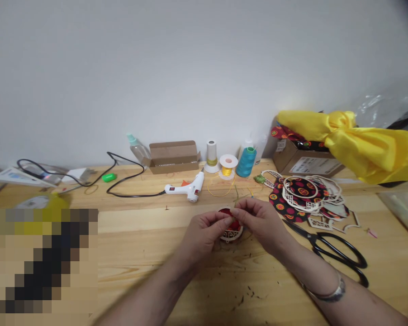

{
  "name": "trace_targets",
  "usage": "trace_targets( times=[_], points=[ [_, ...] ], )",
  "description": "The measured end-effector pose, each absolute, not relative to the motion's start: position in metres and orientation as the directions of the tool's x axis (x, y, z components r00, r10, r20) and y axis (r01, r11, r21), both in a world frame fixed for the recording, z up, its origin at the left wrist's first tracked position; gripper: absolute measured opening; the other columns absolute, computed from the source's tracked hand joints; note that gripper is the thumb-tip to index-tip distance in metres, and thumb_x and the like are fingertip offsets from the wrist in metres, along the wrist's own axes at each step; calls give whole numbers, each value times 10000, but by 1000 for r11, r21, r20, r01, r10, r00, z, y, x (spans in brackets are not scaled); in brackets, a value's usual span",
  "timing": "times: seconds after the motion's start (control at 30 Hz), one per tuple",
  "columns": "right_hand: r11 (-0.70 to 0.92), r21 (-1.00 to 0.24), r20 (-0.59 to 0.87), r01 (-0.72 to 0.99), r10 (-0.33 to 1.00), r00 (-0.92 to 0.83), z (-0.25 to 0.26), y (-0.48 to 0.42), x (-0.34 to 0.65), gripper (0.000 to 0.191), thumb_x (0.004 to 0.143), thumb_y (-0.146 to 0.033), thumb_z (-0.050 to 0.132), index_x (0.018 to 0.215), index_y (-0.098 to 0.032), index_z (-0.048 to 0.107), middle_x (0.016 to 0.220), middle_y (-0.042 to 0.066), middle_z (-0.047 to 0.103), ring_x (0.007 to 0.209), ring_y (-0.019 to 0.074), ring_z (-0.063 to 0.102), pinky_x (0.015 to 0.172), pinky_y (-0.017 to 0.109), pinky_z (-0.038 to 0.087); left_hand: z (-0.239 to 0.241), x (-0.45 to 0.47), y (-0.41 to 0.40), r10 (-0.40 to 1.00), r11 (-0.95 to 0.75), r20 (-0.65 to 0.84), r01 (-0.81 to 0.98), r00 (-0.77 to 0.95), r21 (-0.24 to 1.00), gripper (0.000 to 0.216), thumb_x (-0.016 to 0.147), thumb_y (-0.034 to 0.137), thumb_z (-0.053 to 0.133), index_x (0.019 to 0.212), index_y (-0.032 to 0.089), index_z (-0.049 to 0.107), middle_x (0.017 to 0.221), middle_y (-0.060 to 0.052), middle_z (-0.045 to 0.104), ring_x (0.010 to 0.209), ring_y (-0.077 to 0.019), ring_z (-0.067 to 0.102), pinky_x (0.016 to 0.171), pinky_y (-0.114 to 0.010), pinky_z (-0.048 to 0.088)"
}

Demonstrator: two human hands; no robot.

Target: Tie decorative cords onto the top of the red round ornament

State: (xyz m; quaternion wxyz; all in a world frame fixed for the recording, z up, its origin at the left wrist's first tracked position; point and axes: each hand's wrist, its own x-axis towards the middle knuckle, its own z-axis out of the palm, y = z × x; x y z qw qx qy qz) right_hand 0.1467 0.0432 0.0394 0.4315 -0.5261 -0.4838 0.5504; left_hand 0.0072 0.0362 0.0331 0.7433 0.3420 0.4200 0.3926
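Observation:
My left hand (204, 235) and my right hand (261, 222) meet over the middle of the wooden table (139, 253). Between them they grip a small round ornament (231, 232), red fabric inside a pale cut-wood frame. The fingers of both hands are pinched on its upper edge. A thin yellow-green cord (239, 194) runs from near my right fingertips towards the spools. The ornament's middle is partly hidden by my fingers.
Black scissors (339, 256) lie right of my right hand. A pile of wooden frames and patterned fabric discs (304, 197) sits behind them. A white glue gun (187, 189), thread spools (246, 161), cardboard boxes (172, 156) and yellow cloth (363, 142) line the wall.

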Motion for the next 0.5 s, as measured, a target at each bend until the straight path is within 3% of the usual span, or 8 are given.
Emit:
trace_targets(
  times=[0.3, 0.5],
  points=[
    [-169, -985, -170, 20, 981, -90, 41, 42, 146, 197, 642, -296, 653, 591, -144, 539, 525, -41, 508, 491, 74, 434, 472, 206, 348, 33, 5, 36, 898, 388, -321, -193, 302, 901, 123, 654, 224, 673, 712, 121, 704, 666, -38, 685, 656, -138, 584, 647, -242, 430],
    [-217, -976, -213, -19, 969, -123, 39, 43, 145, 261, 694, -374, 606, 608, -128, 578, 493, -38, 481, 444, 56, 379, 421, 190, 292, 32, 5, 36, 883, 443, -372, -244, 287, 863, 87, 655, 214, 669, 673, 133, 696, 624, -19, 676, 554, -94, 554, 544, -191, 410]
  ],
)
